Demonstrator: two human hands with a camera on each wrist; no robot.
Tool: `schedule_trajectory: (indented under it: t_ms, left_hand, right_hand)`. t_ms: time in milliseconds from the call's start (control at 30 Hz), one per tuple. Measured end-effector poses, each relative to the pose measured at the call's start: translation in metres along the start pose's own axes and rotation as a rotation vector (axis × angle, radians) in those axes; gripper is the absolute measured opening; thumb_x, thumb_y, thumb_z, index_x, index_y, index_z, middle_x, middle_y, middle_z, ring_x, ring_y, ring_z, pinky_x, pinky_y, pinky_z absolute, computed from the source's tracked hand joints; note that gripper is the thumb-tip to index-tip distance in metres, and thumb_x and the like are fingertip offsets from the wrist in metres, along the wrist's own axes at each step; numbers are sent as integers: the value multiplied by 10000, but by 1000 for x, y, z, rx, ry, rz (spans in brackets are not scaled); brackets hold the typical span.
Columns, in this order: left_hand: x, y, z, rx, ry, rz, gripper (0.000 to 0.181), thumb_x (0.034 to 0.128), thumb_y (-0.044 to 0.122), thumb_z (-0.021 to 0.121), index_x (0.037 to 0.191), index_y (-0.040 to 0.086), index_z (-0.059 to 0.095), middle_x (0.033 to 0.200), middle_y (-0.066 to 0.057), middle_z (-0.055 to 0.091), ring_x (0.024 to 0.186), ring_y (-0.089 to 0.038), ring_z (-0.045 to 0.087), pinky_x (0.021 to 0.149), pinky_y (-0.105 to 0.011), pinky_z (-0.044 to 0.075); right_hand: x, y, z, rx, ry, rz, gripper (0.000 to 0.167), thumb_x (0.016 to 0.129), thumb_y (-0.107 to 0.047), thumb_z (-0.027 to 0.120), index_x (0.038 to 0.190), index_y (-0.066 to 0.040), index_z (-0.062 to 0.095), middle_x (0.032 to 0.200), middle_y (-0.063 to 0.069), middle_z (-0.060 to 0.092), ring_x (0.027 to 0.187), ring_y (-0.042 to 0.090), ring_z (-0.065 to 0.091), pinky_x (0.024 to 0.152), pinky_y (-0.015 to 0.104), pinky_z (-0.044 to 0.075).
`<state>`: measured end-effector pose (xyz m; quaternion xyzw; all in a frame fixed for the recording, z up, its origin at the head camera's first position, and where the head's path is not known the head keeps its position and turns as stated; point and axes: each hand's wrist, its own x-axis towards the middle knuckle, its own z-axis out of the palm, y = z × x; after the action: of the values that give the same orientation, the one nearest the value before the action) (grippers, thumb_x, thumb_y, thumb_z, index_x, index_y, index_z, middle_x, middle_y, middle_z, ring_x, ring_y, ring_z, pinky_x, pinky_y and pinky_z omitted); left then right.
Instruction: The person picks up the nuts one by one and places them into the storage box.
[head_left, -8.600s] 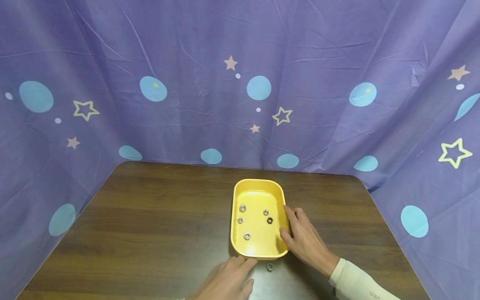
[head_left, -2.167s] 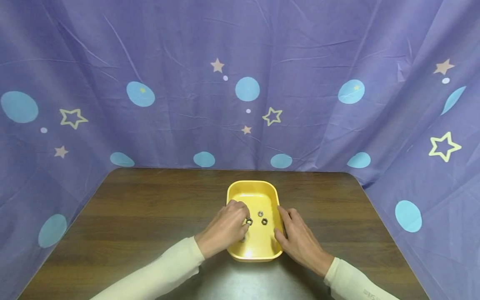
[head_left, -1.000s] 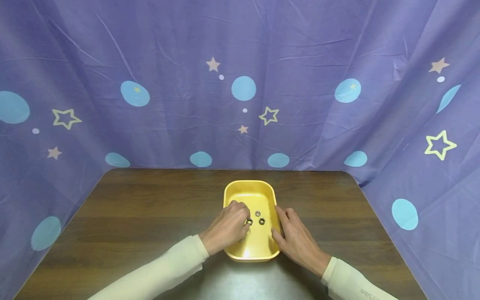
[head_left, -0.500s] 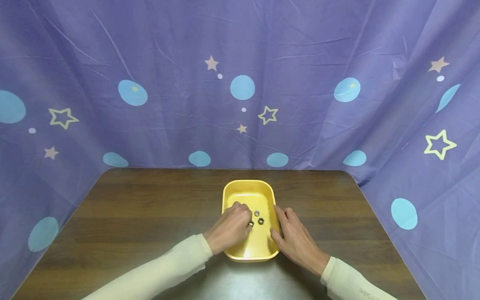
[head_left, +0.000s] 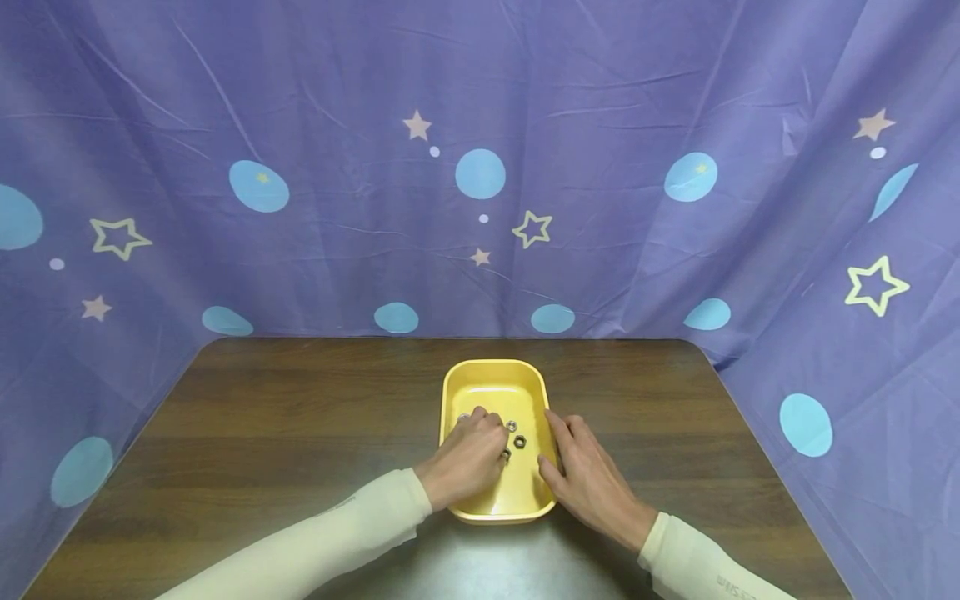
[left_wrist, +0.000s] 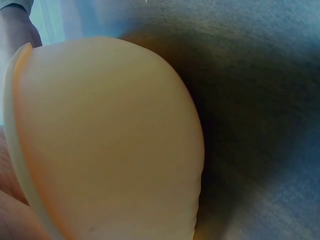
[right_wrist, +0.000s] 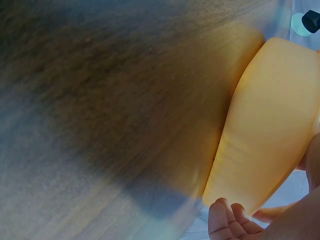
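A yellow tray [head_left: 495, 367] stands on the table in the head view. My left hand [head_left: 468, 454] reaches over its left side, fingers curled, and pinches a hex nut [head_left: 506, 455] beside the thumb, low in the tray. Near it on the tray floor lie a silver nut [head_left: 512, 426] and a dark nut [head_left: 521, 442]. Another silver nut [head_left: 463, 417] shows partly behind the knuckles. My right hand [head_left: 596, 475] grips the tray's right wall, thumb over the rim; its fingers [right_wrist: 220, 217] touch the outside in the right wrist view. The left hand covers part of the tray floor.
The brown wooden table [head_left: 300, 417] spreads around the tray. A purple curtain [head_left: 360, 167] with stars and blue spots hangs behind it and at both sides. In the left wrist view the tray's outer wall [left_wrist: 115, 140] fills much of the picture.
Earliest, a nut lay on the table before the tray, with my left hand at the front rim. Since then the hand moved inside; lately it shifts slightly rightward and nearer with the nut. Right hand stays.
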<state>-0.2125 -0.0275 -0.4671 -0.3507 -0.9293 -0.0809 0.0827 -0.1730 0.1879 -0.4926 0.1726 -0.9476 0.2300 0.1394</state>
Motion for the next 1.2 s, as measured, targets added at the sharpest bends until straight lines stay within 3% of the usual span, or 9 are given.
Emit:
schedule_trajectory:
  t_ms: [167, 367, 867, 1067, 1200]
  left_hand:
    - [-1, 2, 2, -4, -7, -9, 124, 829, 45, 846, 776, 90, 744, 842, -39, 690, 779, -205, 540, 672, -314, 443]
    - [-2, 2, 5, 3, -8, -4, 100, 827, 47, 852, 802, 89, 764, 908, -59, 735, 816, -213, 572, 720, -334, 507]
    - [-1, 9, 13, 52, 45, 62, 88, 790, 33, 841, 797, 86, 771, 984, -80, 764, 845, -241, 601, 721, -343, 556]
    - [-2, 10, 10, 64, 48, 17, 111, 846, 143, 877, 883, 73, 799, 993, -72, 739, 892, -255, 606, 781, -402, 574]
    - [-4, 8, 4, 25, 91, -33, 205, 912, 223, 850, 1015, 51, 811, 1087, -110, 749, 990, -294, 630, 859, -467, 581]
  right_hand:
    - [-1, -1, 0, 2, -10, 12, 680, 955, -165, 789, 1557, 45, 550, 1181, 114, 601, 978, 201, 570, 858, 432, 580]
    - [0, -1, 0, 4, -6, 10, 685, 952, -166, 794, 1556, 48, 550, 1179, 116, 604, 979, 207, 574, 854, 436, 582]
    - [-8, -1, -1, 1, 23, 23, 675, 939, -157, 794, 1539, 49, 564, 1179, 129, 615, 1001, 242, 606, 876, 467, 592]
    - [-5, -1, 0, 7, 11, 45, 678, 954, -173, 787, 1558, 32, 555, 1172, 107, 603, 977, 212, 578, 857, 441, 584]
    - [-1, -3, 2, 16, -14, 62, 676, 972, -189, 771, 1574, 20, 546, 1150, 82, 588, 932, 169, 535, 809, 392, 565]
